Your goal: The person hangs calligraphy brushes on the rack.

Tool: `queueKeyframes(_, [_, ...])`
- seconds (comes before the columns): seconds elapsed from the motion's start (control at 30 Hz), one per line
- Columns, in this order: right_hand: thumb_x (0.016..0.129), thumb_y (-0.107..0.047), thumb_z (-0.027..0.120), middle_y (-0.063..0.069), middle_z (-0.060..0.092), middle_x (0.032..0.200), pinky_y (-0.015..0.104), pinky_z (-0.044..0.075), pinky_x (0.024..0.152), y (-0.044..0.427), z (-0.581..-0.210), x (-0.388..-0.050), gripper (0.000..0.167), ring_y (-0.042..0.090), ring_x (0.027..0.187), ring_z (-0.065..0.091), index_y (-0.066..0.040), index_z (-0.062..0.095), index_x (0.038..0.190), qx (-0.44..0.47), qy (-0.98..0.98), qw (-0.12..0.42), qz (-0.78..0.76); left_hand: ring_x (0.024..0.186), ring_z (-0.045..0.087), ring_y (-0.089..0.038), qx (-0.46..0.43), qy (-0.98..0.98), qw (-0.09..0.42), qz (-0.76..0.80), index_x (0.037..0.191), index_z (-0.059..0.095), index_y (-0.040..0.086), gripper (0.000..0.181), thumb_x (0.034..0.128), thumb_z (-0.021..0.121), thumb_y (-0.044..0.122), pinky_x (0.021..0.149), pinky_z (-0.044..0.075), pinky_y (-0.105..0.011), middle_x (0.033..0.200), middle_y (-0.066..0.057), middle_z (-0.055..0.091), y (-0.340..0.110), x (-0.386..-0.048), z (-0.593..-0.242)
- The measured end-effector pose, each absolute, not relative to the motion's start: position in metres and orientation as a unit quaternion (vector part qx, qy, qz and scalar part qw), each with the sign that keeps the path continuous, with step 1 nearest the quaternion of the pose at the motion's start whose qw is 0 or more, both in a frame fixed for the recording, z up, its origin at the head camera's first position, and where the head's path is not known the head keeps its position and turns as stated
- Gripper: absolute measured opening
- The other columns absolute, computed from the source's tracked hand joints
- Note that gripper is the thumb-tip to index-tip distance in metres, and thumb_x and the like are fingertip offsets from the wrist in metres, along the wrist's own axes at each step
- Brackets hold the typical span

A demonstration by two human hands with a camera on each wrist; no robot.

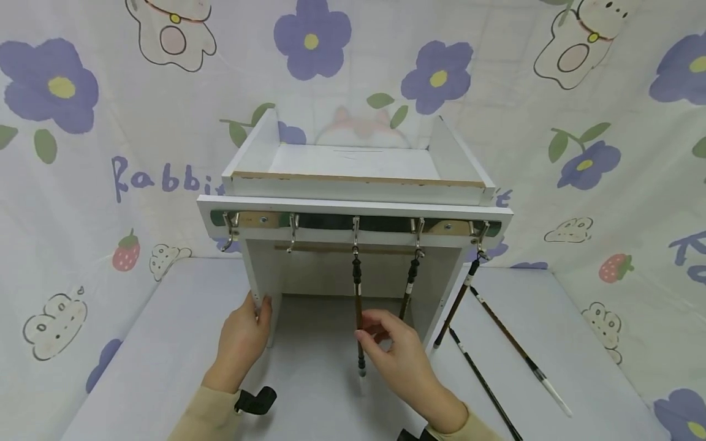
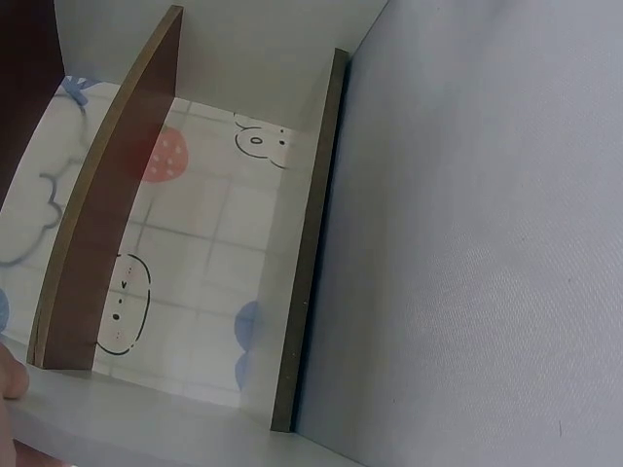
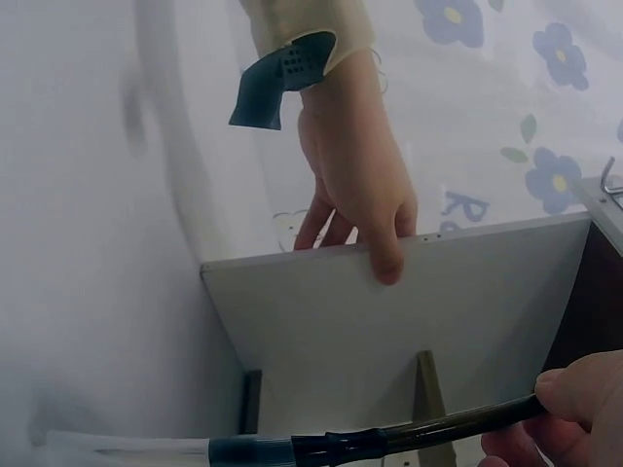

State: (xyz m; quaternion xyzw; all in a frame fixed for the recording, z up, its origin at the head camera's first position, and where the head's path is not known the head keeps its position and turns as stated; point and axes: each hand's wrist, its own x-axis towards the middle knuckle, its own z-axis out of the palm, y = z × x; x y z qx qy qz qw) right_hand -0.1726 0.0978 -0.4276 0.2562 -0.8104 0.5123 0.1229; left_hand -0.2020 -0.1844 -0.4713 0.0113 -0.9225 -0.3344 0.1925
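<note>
My left hand [image 1: 241, 339] grips the front edge of the left side panel [image 1: 261, 269] of a white wooden shelf, its thumb on the inner face in the right wrist view. A writing brush [image 1: 358, 300] hangs from the middle hook [image 1: 355, 228] of the rack, tip down. My right hand [image 1: 401, 355] pinches its brown handle between thumb and fingers; in the right wrist view the brush [image 3: 341, 448] shows a clear cap over its tip. Two more brushes hang to the right, one [image 1: 410, 285] on the fourth hook and another [image 1: 456, 306] on the rightmost.
Two loose brushes lie on the white table right of the shelf: a brown one [image 1: 518, 346] with a white tip end and a dark one [image 1: 485, 386]. The leftmost hook [image 1: 228, 233] and the second hook [image 1: 293, 234] hold nothing. A patterned cloth [image 1: 607, 184] hangs behind.
</note>
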Motion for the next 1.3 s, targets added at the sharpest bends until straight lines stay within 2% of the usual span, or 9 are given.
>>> queueKeyframes(0.5, [0.091,-0.013,0.069,-0.014,0.066,0.097,0.028,0.052,0.067,0.106,-0.425,-0.168,0.028,0.008,0.084,0.063,-0.023,0.062,0.116,0.253,-0.811,0.126,0.513,0.089,0.066,-0.041,0.016,-0.921,0.186,-0.341,0.126,0.051,0.001,0.043,0.1034,0.041,0.035,0.069,0.051,-0.053,0.107,-0.028,0.066,-0.184,-0.201,-0.472])
queueKeyframes(0.7, [0.091,-0.012,0.068,-0.013,0.066,0.099,0.027,0.052,0.072,0.115,-0.421,-0.164,0.027,0.009,0.087,0.063,-0.020,0.062,0.116,0.263,-0.805,0.145,0.512,0.087,0.066,-0.041,0.016,-0.922,0.188,-0.338,0.123,0.052,0.001,0.041,0.1034,0.041,0.035,0.067,0.050,-0.053,0.104,-0.029,0.066,-0.184,-0.201,-0.470])
queueKeyframes(0.83, [0.090,-0.009,0.069,-0.012,0.066,0.100,0.027,0.052,0.071,0.123,-0.420,-0.161,0.028,0.009,0.086,0.063,-0.018,0.062,0.116,0.266,-0.804,0.161,0.508,0.087,0.067,-0.041,0.013,-0.922,0.187,-0.339,0.125,0.052,0.000,0.041,0.1035,0.041,0.034,0.067,0.051,-0.053,0.106,-0.029,0.066,-0.184,-0.200,-0.470])
queueKeyframes(1.13, [0.087,-0.003,0.071,-0.012,0.066,0.098,0.025,0.051,0.069,0.153,-0.418,-0.162,0.033,0.009,0.084,0.063,-0.017,0.063,0.116,0.261,-0.821,0.207,0.463,0.084,0.067,-0.041,0.008,-0.921,0.196,-0.336,0.118,0.053,0.000,0.038,0.1035,0.042,0.033,0.065,0.050,-0.053,0.102,-0.029,0.067,-0.185,-0.202,-0.472])
queueKeyframes(1.3, [0.086,-0.001,0.071,-0.006,0.067,0.099,0.022,0.050,0.069,0.173,-0.420,-0.164,0.034,0.010,0.084,0.064,-0.015,0.063,0.116,0.256,-0.829,0.219,0.447,0.084,0.067,-0.041,0.007,-0.921,0.194,-0.338,0.119,0.053,0.000,0.039,0.1037,0.041,0.034,0.064,0.051,-0.052,0.102,-0.029,0.067,-0.184,-0.202,-0.473])
